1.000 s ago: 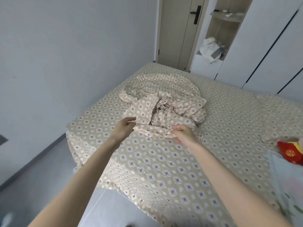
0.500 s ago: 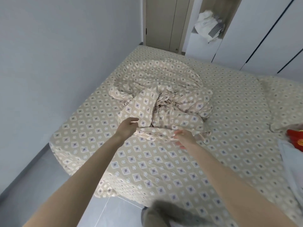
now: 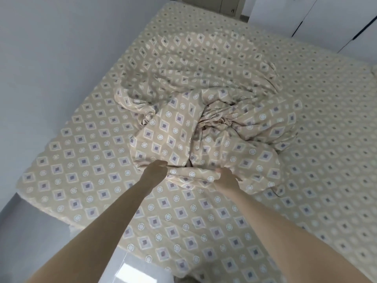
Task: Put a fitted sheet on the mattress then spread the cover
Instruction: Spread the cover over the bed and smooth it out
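A beige fitted sheet (image 3: 85, 164) with a diamond-and-circle print lies stretched over the mattress. On top of it, mid-bed, a cover (image 3: 204, 111) in the same print lies crumpled in a heap. My left hand (image 3: 156, 170) pinches the near edge of the heap. My right hand (image 3: 227, 178) grips the same edge a little to the right, its fingertips tucked under the folded cloth. Both arms reach in from the foot corner of the bed.
A grey wall (image 3: 51, 48) runs close along the bed's left side. White wardrobe doors (image 3: 326, 17) stand beyond the far right edge. Grey floor (image 3: 36, 242) shows at the near left corner, with a narrow strip between bed and wall.
The view has tilted down and moved closer to the bed. Both hands stay at the heap's near edge, and the right hand has closed further onto the cloth.
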`<action>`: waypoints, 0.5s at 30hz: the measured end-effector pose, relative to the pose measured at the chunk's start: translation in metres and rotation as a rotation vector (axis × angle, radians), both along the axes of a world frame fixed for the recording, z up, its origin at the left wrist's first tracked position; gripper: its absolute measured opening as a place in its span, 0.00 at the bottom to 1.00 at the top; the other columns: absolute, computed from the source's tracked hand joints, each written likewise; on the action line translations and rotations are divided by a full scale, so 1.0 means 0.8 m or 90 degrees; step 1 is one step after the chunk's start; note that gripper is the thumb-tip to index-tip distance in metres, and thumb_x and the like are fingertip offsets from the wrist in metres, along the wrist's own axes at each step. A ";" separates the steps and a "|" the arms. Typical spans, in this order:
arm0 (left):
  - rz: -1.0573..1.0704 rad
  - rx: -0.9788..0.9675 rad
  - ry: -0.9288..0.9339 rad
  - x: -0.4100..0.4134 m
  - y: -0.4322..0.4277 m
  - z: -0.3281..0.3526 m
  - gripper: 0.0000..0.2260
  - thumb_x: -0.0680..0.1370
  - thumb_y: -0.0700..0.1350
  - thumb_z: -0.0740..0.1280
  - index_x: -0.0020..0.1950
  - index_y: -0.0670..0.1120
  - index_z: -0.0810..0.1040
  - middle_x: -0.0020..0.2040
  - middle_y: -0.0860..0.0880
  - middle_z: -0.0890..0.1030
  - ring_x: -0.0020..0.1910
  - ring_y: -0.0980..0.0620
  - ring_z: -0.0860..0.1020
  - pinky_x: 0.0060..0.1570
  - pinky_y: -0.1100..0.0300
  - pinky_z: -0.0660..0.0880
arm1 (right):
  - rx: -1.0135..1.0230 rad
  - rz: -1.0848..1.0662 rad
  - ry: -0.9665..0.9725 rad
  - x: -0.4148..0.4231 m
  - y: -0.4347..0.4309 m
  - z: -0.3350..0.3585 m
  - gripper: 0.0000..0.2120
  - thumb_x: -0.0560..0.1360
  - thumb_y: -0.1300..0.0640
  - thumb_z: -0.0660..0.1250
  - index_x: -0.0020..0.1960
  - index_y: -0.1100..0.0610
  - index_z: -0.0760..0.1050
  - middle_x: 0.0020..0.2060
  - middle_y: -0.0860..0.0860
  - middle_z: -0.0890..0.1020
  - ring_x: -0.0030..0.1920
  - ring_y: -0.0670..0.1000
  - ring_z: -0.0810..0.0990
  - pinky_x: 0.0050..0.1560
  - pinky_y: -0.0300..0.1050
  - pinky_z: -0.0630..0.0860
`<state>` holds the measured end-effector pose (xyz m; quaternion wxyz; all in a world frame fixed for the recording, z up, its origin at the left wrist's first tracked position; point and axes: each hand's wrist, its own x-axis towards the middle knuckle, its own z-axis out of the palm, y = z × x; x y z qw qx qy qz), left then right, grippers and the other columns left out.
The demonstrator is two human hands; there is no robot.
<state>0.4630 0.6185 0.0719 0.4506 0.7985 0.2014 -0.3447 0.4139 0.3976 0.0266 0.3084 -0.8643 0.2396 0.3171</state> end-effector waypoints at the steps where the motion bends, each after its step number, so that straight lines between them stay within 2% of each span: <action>1: -0.010 0.008 0.011 0.005 -0.001 -0.014 0.18 0.79 0.38 0.57 0.67 0.46 0.72 0.61 0.46 0.74 0.55 0.49 0.74 0.51 0.59 0.70 | -0.014 0.037 0.020 0.005 -0.002 -0.017 0.33 0.77 0.56 0.64 0.77 0.57 0.54 0.76 0.55 0.56 0.74 0.55 0.60 0.66 0.47 0.66; 3: -0.037 0.032 0.020 0.015 -0.002 -0.038 0.18 0.79 0.38 0.57 0.68 0.46 0.72 0.68 0.46 0.72 0.64 0.47 0.72 0.62 0.55 0.69 | -0.031 0.102 0.044 0.012 -0.009 -0.049 0.41 0.75 0.47 0.68 0.78 0.55 0.49 0.77 0.55 0.51 0.76 0.55 0.57 0.69 0.51 0.65; 4: -0.047 0.040 0.026 0.019 -0.002 -0.050 0.18 0.79 0.38 0.57 0.68 0.47 0.71 0.69 0.46 0.71 0.66 0.46 0.71 0.63 0.54 0.68 | -0.034 0.122 0.053 0.015 -0.012 -0.064 0.43 0.74 0.44 0.68 0.78 0.54 0.48 0.78 0.55 0.51 0.75 0.55 0.58 0.69 0.54 0.65; 5: -0.052 0.046 0.032 0.022 -0.001 -0.061 0.18 0.79 0.39 0.57 0.68 0.47 0.71 0.69 0.45 0.70 0.65 0.46 0.71 0.61 0.55 0.69 | -0.033 0.132 0.062 0.016 -0.017 -0.078 0.44 0.73 0.42 0.67 0.79 0.53 0.47 0.78 0.55 0.50 0.75 0.56 0.59 0.69 0.57 0.65; 7: -0.067 0.055 0.039 0.026 0.001 -0.073 0.19 0.79 0.39 0.58 0.69 0.48 0.71 0.68 0.44 0.71 0.61 0.46 0.73 0.51 0.59 0.71 | -0.037 0.137 0.094 0.016 -0.023 -0.094 0.45 0.74 0.41 0.67 0.79 0.51 0.43 0.77 0.56 0.50 0.73 0.59 0.64 0.66 0.60 0.68; 9: -0.078 0.063 0.043 0.028 0.002 -0.082 0.19 0.79 0.40 0.57 0.69 0.49 0.71 0.66 0.45 0.73 0.54 0.49 0.75 0.42 0.62 0.70 | -0.111 0.158 0.135 0.014 -0.030 -0.105 0.44 0.75 0.42 0.66 0.79 0.51 0.41 0.75 0.58 0.58 0.67 0.61 0.72 0.62 0.61 0.73; 10: -0.079 0.065 0.042 0.029 0.001 -0.084 0.19 0.79 0.40 0.57 0.69 0.49 0.71 0.64 0.45 0.74 0.49 0.50 0.75 0.39 0.63 0.70 | -0.159 0.187 0.157 0.013 -0.034 -0.106 0.41 0.76 0.45 0.65 0.79 0.53 0.44 0.73 0.59 0.63 0.65 0.61 0.73 0.62 0.60 0.72; 12: -0.079 0.070 0.042 0.028 0.000 -0.089 0.19 0.79 0.40 0.57 0.69 0.49 0.71 0.57 0.46 0.77 0.41 0.53 0.74 0.36 0.63 0.69 | -0.182 0.237 0.192 0.011 -0.038 -0.103 0.26 0.79 0.54 0.62 0.74 0.59 0.60 0.64 0.57 0.74 0.63 0.59 0.75 0.60 0.53 0.72; 14: -0.089 0.079 0.042 0.026 -0.002 -0.089 0.19 0.79 0.39 0.57 0.69 0.49 0.71 0.49 0.47 0.77 0.38 0.53 0.72 0.35 0.63 0.68 | -0.169 0.260 0.181 0.005 -0.037 -0.091 0.18 0.79 0.60 0.58 0.68 0.62 0.68 0.58 0.56 0.76 0.63 0.57 0.74 0.55 0.47 0.72; 15: -0.097 0.083 0.041 0.023 -0.003 -0.085 0.19 0.79 0.39 0.57 0.69 0.49 0.71 0.51 0.46 0.78 0.37 0.53 0.72 0.34 0.63 0.68 | -0.186 0.266 0.135 0.003 -0.035 -0.081 0.18 0.80 0.59 0.56 0.68 0.62 0.68 0.60 0.56 0.75 0.65 0.58 0.71 0.59 0.49 0.70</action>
